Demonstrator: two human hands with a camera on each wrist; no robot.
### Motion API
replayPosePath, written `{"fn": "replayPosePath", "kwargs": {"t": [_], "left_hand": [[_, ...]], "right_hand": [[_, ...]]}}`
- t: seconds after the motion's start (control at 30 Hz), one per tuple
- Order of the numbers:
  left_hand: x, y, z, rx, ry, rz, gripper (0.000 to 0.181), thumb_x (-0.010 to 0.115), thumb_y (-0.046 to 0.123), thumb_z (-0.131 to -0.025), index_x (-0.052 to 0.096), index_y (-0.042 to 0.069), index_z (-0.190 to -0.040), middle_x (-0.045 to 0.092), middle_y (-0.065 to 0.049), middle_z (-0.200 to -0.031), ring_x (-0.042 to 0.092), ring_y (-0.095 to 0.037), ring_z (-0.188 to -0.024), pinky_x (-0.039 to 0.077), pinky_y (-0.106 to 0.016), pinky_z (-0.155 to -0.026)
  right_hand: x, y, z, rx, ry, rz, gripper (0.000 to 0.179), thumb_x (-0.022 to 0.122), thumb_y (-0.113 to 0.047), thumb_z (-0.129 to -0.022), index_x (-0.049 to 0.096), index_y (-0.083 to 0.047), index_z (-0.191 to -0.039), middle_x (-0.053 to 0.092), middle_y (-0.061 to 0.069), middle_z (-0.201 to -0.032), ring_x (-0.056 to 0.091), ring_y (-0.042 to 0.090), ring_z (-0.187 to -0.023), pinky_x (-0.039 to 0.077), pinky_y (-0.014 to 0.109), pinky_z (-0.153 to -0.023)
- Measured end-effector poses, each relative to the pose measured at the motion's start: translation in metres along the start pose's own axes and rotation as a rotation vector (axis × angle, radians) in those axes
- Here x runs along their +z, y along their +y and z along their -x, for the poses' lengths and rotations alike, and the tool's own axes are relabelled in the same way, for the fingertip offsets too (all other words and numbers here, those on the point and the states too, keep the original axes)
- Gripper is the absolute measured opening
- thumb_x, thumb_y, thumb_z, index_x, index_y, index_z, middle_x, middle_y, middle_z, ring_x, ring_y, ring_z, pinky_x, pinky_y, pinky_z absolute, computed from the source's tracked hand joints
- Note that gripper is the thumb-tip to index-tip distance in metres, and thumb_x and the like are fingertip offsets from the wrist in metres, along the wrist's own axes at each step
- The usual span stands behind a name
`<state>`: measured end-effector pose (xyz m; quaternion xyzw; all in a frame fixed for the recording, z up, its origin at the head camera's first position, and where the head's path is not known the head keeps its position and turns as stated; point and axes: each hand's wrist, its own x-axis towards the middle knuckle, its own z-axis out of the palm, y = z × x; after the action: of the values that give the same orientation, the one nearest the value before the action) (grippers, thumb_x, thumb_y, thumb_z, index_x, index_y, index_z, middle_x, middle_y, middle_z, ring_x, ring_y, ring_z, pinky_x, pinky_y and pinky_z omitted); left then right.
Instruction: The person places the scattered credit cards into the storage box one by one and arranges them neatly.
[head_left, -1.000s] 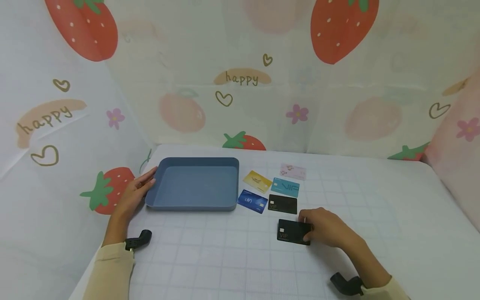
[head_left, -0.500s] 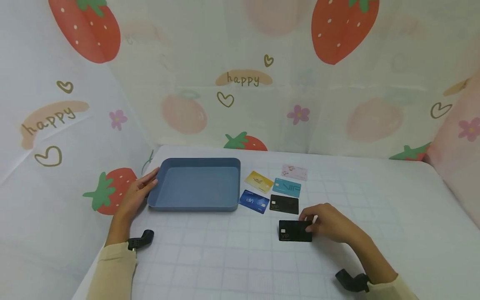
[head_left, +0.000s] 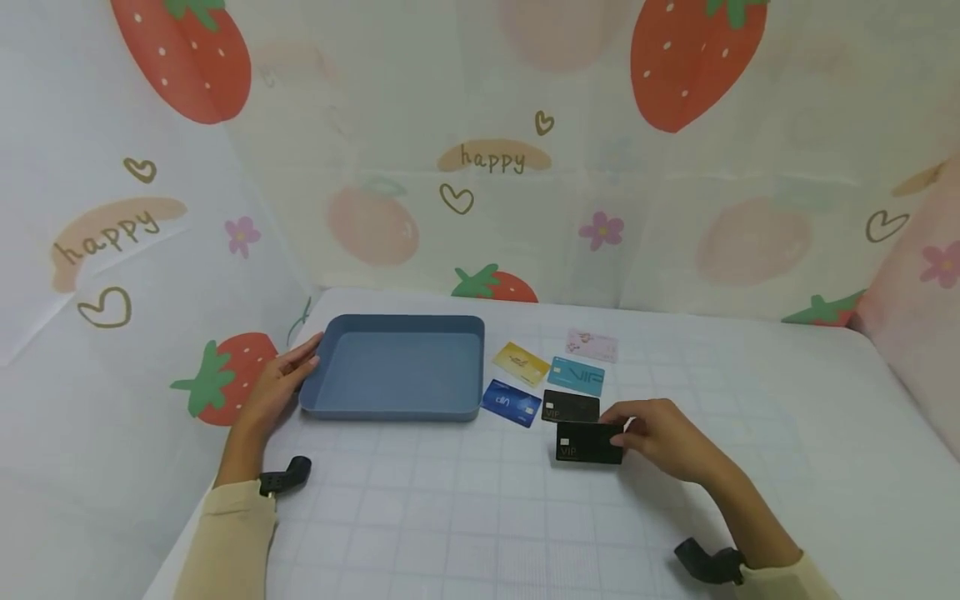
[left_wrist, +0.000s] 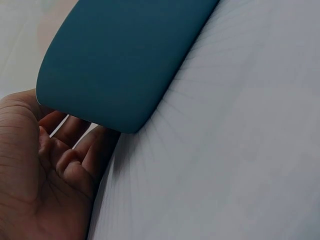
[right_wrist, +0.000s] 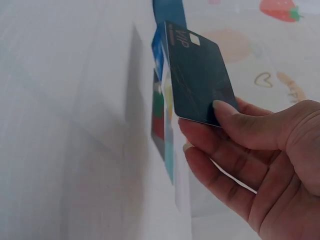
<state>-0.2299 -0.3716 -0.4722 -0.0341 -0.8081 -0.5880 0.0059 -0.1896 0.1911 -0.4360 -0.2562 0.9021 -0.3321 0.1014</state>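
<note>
My right hand (head_left: 660,437) pinches a black VIP card (head_left: 585,443) by its right end, thumb on the printed face. In the right wrist view the card (right_wrist: 197,75) is raised off the table, a shadow beside it. Just behind it in the head view lies another black VIP card (head_left: 570,404), partly overlapped. My left hand (head_left: 273,387) rests against the left side of a blue-grey rectangular tray (head_left: 390,414), fingers extended along its wall. In the left wrist view the thumb is at the tray's (left_wrist: 115,65) rim and the fingers are partly hidden behind it.
Between the tray and my right hand lie a blue card (head_left: 512,403), a yellow card (head_left: 521,363), a teal VIP card (head_left: 576,376) and a pale pink card (head_left: 592,345). A strawberry-print sheet (head_left: 495,225) hangs behind the white gridded table (head_left: 420,517).
My right hand has lifted the black card off the table and moved it away from me, towards the other black card. The left hand stays at the tray.
</note>
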Motion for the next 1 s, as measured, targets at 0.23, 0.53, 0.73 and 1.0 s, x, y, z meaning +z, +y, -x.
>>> {"fn": "replayPosePath", "kwargs": {"t": [0.23, 0.53, 0.73, 1.0], "left_hand": [[0.002, 0.002, 0.0, -0.009, 0.0, -0.003, 0.058, 0.055, 0.028, -0.096, 0.034, 0.009, -0.146, 0.031, -0.008, -0.151, 0.021, -0.019, -0.141, 0.031, -0.004, -0.094], [0.005, 0.004, -0.002, -0.015, 0.001, 0.009, 0.054, 0.053, 0.022, -0.097, 0.034, 0.008, -0.146, 0.031, -0.007, -0.151, 0.022, -0.019, -0.141, 0.032, -0.005, -0.096], [0.008, 0.003, -0.004, -0.013, -0.008, -0.003, 0.054, 0.053, 0.02, -0.097, 0.034, 0.008, -0.146, 0.03, -0.007, -0.151, 0.023, -0.019, -0.14, 0.032, -0.005, -0.096], [0.004, 0.002, 0.001, -0.003, -0.004, -0.027, 0.055, 0.052, 0.022, -0.098, 0.032, 0.009, -0.147, 0.028, -0.01, -0.151, 0.022, -0.021, -0.141, 0.032, -0.002, -0.091]], "right_hand": [[-0.002, -0.01, 0.003, -0.033, 0.063, -0.001, 0.029, 0.07, -0.003, -0.083, 0.069, -0.021, -0.106, 0.067, -0.005, -0.104, 0.062, 0.008, -0.08, 0.054, 0.024, -0.072], [-0.001, -0.028, 0.007, -0.064, 0.105, 0.002, 0.033, 0.068, 0.001, -0.083, 0.068, -0.019, -0.109, 0.067, -0.004, -0.105, 0.063, 0.007, -0.085, 0.054, 0.023, -0.074], [0.001, -0.037, 0.006, -0.069, 0.119, -0.002, 0.034, 0.068, 0.001, -0.083, 0.068, -0.019, -0.111, 0.067, -0.004, -0.105, 0.062, 0.007, -0.081, 0.054, 0.023, -0.071], [0.003, -0.054, -0.009, -0.186, 0.146, 0.037, 0.031, 0.07, -0.002, -0.083, 0.068, -0.016, -0.111, 0.066, -0.006, -0.105, 0.06, 0.008, -0.081, 0.053, 0.021, -0.069]]}}
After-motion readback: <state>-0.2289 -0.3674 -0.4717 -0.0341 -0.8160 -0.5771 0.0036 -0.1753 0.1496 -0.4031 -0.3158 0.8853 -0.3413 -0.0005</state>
